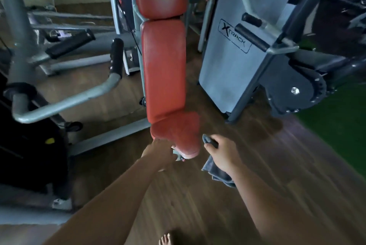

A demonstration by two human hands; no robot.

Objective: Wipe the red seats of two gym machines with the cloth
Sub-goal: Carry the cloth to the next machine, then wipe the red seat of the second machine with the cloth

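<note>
A red padded seat (176,134) sits at the foot of a tall red back pad (163,70) in the middle of the view. My left hand (158,152) rests against the seat's left front edge, by the metal bracket under it; its fingers are hidden, so I cannot tell whether it grips. My right hand (221,152) hovers just right of the seat, closed on a dark grey cloth (216,171) that hangs below the palm. The cloth is off the seat surface.
Grey machine arms with black grips (65,100) stand to the left. A grey weight-stack cover marked XTRACK (227,66) stands to the right, with green turf (340,118) beyond. Brown wooden floor (198,205) lies below, with my bare toes (165,239) at the bottom.
</note>
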